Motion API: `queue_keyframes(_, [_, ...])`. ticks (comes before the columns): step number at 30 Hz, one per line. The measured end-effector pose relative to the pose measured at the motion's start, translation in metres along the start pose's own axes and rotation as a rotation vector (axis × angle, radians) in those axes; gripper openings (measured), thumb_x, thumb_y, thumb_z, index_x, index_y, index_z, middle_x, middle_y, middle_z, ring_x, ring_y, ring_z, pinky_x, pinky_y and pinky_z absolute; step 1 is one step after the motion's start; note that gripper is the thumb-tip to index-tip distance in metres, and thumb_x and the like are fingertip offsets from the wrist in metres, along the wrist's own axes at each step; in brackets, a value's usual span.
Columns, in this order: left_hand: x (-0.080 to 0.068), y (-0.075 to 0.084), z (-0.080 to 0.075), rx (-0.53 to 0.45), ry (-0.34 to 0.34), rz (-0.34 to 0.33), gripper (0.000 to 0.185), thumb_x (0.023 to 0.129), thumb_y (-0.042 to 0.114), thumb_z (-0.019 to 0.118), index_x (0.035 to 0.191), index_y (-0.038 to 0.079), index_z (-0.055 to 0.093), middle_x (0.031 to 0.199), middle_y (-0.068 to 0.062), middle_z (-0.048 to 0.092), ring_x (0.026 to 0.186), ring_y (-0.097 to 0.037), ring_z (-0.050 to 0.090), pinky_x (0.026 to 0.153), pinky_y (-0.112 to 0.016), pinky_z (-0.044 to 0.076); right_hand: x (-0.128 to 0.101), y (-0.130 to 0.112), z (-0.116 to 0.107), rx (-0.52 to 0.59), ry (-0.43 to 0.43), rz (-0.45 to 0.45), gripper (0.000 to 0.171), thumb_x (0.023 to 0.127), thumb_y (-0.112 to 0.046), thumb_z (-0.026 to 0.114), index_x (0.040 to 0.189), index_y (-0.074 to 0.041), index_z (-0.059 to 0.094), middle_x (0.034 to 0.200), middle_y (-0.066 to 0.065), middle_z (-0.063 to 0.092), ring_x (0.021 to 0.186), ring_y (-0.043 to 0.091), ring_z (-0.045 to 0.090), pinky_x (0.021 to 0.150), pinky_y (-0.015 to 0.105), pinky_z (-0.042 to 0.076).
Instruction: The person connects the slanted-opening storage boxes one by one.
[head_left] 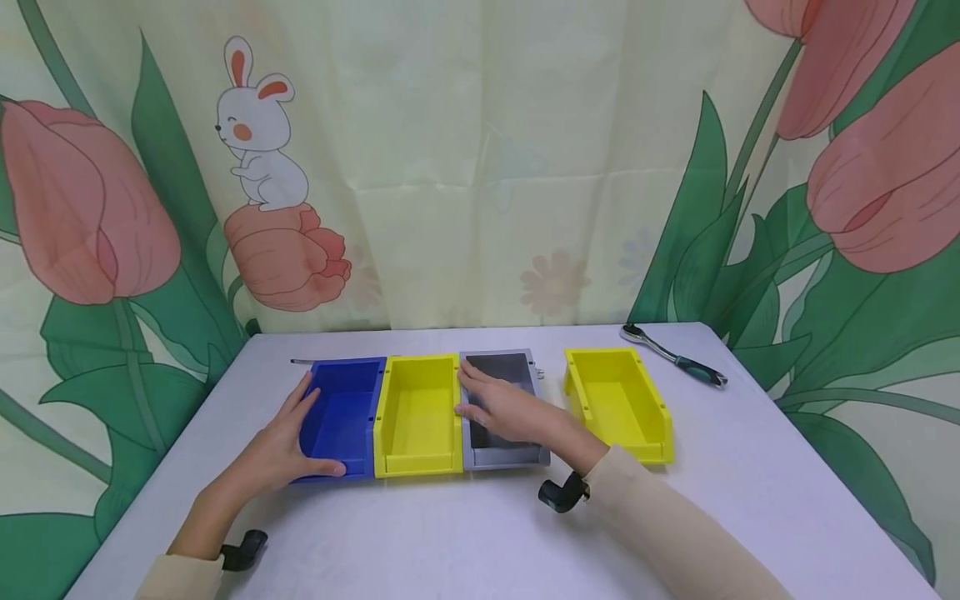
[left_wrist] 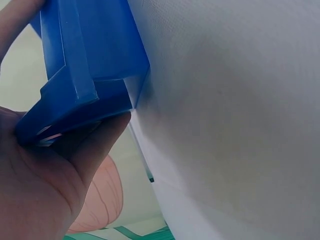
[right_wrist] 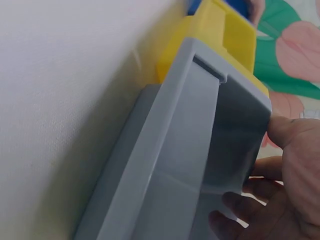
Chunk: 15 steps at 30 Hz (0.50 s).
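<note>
A blue bin, a yellow bin and a grey bin stand side by side in a row. My left hand spans the left side of the blue bin, its fingers straight along that side and its thumb across the front edge. In the left wrist view the palm lies right at the bin's front corner. My right hand reaches over the grey bin, fingertips at the rim beside the yellow bin. From the right wrist the fingers look loose over the grey bin's cavity.
A second yellow bin stands apart on the right. Behind it lies a ratchet wrench. A thin dark rod pokes out behind the blue bin; small metal pieces sit beside the grey one. A printed curtain hangs behind the white table.
</note>
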<state>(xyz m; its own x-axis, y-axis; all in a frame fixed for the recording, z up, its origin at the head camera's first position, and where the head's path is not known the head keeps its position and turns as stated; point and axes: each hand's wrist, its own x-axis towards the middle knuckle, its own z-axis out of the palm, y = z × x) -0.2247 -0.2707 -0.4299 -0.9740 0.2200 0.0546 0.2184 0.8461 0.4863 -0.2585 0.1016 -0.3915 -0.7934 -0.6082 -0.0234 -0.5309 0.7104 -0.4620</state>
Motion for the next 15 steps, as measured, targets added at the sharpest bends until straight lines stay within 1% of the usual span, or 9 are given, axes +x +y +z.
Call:
queue_keyframes(4, [0.0011,0.0001,-0.0016,0.002,-0.004,0.008,0.142,0.066,0.063,0.095,0.166,-0.005,0.02,0.179,-0.021,0.0,0.153,-0.061,0.028,0.111,-0.077,0.043,-0.0006,0.0029,0.0068,0.004,0.012,-0.002,0.07,0.113,-0.038,0.05,0.166,-0.001,0.025,0.179,0.014,0.011,0.164,0.03,0.028,0.13,0.047,0.037])
queue_keyframes(9, [0.0008,-0.0013,-0.0012,0.007,-0.007,0.006,0.142,0.066,0.063,0.095,0.166,-0.005,0.021,0.179,-0.022,0.0,0.154,-0.061,0.028,0.111,-0.077,0.043,0.0,0.0021,0.0081,-0.004,0.011,0.01,0.071,0.113,-0.04,0.05,0.167,-0.002,0.025,0.18,0.013,0.011,0.164,0.029,0.028,0.13,0.046,0.037])
queue_keyframes(12, [0.0003,-0.0019,-0.0004,0.005,-0.004,0.005,0.142,0.066,0.063,0.095,0.166,-0.005,0.02,0.179,-0.022,0.0,0.154,-0.061,0.027,0.11,-0.077,0.043,0.0006,0.0014,0.0057,-0.027,-0.004,0.017,0.071,0.112,-0.042,0.05,0.167,-0.004,0.025,0.18,0.011,0.011,0.164,0.028,0.028,0.13,0.046,0.037])
queue_keyframes(15, [0.0,-0.0019,0.0004,0.003,0.007,0.007,0.141,0.066,0.061,0.095,0.166,-0.005,0.021,0.179,-0.022,0.001,0.154,-0.062,0.028,0.109,-0.077,0.044,-0.0005,0.0031,0.0014,-0.04,-0.003,0.007,0.072,0.111,-0.044,0.052,0.167,-0.005,0.028,0.179,0.011,0.016,0.164,0.029,0.029,0.131,0.048,0.036])
